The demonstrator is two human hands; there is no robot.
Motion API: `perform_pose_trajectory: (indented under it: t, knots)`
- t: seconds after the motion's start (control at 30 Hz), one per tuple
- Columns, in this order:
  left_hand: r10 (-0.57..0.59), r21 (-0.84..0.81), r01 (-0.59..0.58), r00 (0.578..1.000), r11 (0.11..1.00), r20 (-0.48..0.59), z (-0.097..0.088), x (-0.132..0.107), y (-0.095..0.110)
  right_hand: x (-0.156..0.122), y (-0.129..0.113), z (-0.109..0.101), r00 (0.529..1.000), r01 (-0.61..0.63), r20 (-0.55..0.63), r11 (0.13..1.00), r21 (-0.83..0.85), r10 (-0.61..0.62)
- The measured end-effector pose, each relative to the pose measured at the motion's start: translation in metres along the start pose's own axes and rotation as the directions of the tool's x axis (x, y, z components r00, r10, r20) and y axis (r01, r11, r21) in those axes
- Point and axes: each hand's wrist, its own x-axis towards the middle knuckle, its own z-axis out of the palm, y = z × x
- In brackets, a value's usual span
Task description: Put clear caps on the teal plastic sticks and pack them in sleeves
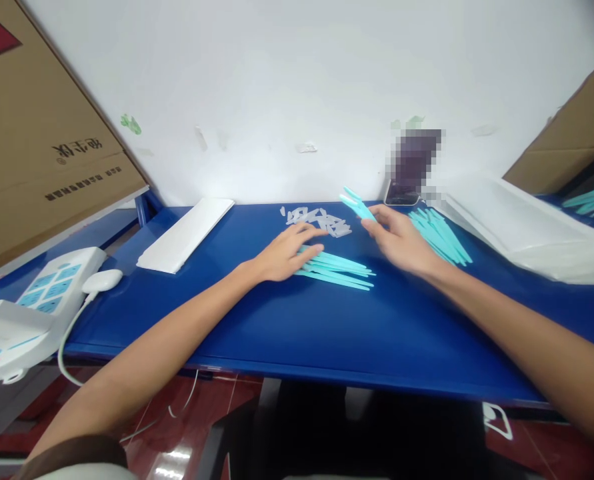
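My left hand (291,253) lies over the left ends of a pile of slim teal plastic sticks (341,270). Its fingers are stretched and apart, pointing toward a heap of small translucent plastic pieces (321,221) by the wall. My right hand (399,239) is raised over the table, pinching teal plastic sticks (359,205) between thumb and fingers. They point up and left, and one tip looks whitish; how many there are, I cannot tell. Just behind that hand is a second bundle of teal sticks (441,237).
A flat white box (187,233) lies left on the blue table (297,333). Further left are a power strip (61,287) with a white plug and cable, and a large carton (51,120). A phone (411,167) leans on the wall beside a whitish plastic bag (531,233).
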Motion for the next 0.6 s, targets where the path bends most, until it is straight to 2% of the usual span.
perform_pose_trajectory:
  t: [0.1, 0.23, 0.33, 0.47, 0.6]
  knots:
    - [-0.001, 0.097, 0.002, 1.0, 0.995, -0.014, 0.001, 0.022, -0.016, 0.002, 0.001, -0.002, 0.999, 0.018, -0.046, 0.999, -0.048, -0.02]
    - [0.084, 0.257, -0.105, 0.992, 0.961, 0.092, 0.003, 0.056, -0.027, 0.002, 0.003, -0.002, 0.998, -0.039, -0.04, 0.999, 0.005, 0.039]
    - [0.13, 0.311, -0.183, 0.974, 0.933, 0.183, 0.002, 0.069, -0.028, 0.001, 0.001, -0.001, 0.998, -0.057, -0.024, 0.998, 0.022, 0.057]
    - [0.131, 0.336, -0.201, 0.967, 0.92, 0.219, -0.003, 0.062, -0.031, -0.003, -0.005, 0.003, 0.997, -0.045, -0.064, 0.999, 0.012, 0.045]
    - [0.057, 0.354, -0.123, 0.98, 0.927, 0.191, -0.014, 0.041, -0.04, -0.009, -0.01, 0.009, 0.982, 0.004, -0.189, 0.987, 0.163, 0.027]
